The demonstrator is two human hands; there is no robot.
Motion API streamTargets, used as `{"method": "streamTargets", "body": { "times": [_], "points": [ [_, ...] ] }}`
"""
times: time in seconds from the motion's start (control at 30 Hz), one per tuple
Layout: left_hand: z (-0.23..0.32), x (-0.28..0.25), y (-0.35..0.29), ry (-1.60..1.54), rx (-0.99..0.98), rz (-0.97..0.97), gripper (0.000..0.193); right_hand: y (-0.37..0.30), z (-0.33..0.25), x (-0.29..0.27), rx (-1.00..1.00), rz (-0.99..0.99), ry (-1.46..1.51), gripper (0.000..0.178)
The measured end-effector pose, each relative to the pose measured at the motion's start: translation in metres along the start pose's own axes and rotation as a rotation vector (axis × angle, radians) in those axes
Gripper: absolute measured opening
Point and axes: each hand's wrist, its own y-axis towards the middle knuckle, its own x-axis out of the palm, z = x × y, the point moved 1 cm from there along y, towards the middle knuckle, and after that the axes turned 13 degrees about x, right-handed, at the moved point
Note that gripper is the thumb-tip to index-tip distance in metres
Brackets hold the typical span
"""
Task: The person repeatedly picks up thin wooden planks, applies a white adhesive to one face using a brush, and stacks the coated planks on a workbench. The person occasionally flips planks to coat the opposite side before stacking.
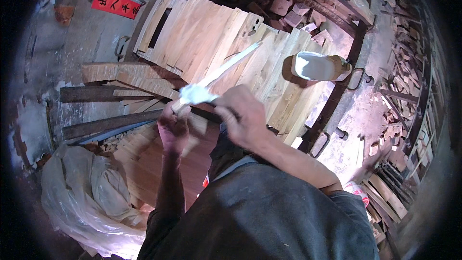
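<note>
Gripping a strip (236,63) in the left hand (173,130), seemingly to steady it, and a blurred brush (195,94) in the right hand (243,116), near a tub (342,69)

Long, narrow wooden strip (230,66), pale, face streaked glossy white, slanted from my left grip (173,129) away toward upper right, near end pinched in my fingers. Brush (197,95), white-smeared head blurred, lay across strip close to held end; dark handle sat in my right grip (246,118).
</note>
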Motion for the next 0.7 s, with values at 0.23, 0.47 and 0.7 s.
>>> {"method": "streamTargets", "body": {
  "times": [0.23, 0.47, 0.7],
  "points": [
    [0.008, 0.005, 0.002, -0.026, -0.106, 0.005, 0.019, 0.010, 0.018, -0.001, 0.146, 0.032, 0.200, 0.009],
    [-0.006, 0.007, -0.007, -0.075, -0.167, 0.058, 0.025, 0.058, 0.172, -0.034, 0.464, 0.289, 0.141, 0.010],
    [-0.003, -0.003, 0.000, -0.159, -0.211, 0.056, 0.026, 0.115, 0.222, -0.057, 0.358, 0.377, -0.394, 0.014]
  ]
}}
